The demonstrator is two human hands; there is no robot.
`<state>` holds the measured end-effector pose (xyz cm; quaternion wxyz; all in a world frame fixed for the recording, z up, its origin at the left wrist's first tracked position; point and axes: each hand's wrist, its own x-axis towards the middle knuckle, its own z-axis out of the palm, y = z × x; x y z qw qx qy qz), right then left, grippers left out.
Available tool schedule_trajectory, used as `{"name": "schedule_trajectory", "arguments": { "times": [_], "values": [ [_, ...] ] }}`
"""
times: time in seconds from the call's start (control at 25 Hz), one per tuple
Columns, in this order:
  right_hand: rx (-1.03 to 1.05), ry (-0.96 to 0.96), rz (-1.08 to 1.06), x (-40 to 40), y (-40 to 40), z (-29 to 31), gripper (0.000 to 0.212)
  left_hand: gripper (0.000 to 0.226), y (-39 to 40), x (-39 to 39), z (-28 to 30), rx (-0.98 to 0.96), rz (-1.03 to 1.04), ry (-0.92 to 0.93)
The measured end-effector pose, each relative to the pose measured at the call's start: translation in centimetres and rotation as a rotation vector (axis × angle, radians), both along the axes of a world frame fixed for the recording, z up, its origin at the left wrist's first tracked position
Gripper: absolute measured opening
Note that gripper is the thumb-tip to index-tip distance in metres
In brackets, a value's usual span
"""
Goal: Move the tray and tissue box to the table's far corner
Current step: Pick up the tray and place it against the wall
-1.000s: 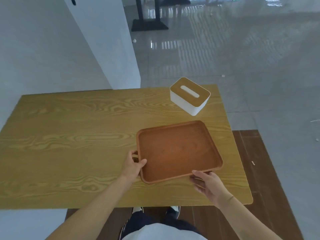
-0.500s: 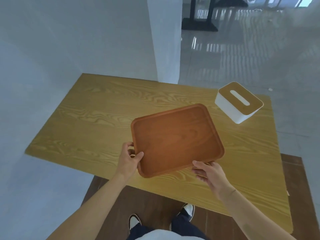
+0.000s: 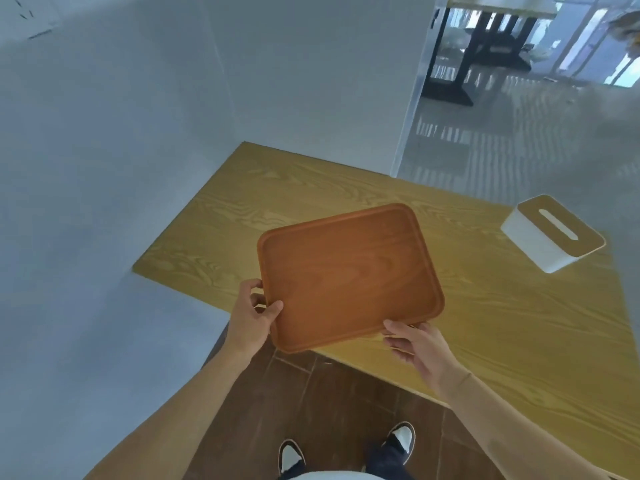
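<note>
A brown wooden tray (image 3: 349,275) with rounded corners is held above the near edge of the yellow wood-grain table (image 3: 519,323), lifted off it. My left hand (image 3: 252,315) grips its near left rim, thumb on top. My right hand (image 3: 414,342) grips its near right corner from below. A white tissue box (image 3: 550,233) with a wooden lid and a slot stands on the table at the far right, apart from the tray.
A white wall (image 3: 138,133) runs along the table's left and far sides, ending at a pillar edge (image 3: 412,98). Dark table legs (image 3: 460,64) stand on the shiny floor beyond. Brown floorboards and my shoes (image 3: 346,448) are below.
Both hands have lifted the tray off the table and carried it left. The view has swung left, so the tissue box now sits far right.
</note>
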<state>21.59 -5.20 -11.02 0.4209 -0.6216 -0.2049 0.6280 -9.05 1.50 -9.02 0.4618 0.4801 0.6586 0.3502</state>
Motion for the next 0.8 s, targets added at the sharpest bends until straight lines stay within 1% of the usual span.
{"name": "schedule_trajectory", "arguments": {
  "times": [0.2,0.36,0.56,0.8],
  "values": [
    [0.028,0.013,0.029,-6.3,1.2,0.6,0.036,0.043,0.7,-6.7,0.1,0.024,0.013,0.014],
    [0.040,-0.003,0.037,-8.5,2.8,0.8,0.033,0.045,2.3,-8.9,-0.5,0.005,0.029,0.016],
    [0.024,-0.004,0.015,-8.9,6.8,-0.3,0.033,0.045,7.0,-9.0,-1.2,-0.007,0.004,0.033],
    [-0.018,0.034,-0.070,-7.1,13.2,-2.3,0.033,0.047,15.4,-6.7,-1.9,-0.049,-0.071,0.083]
  ]
}}
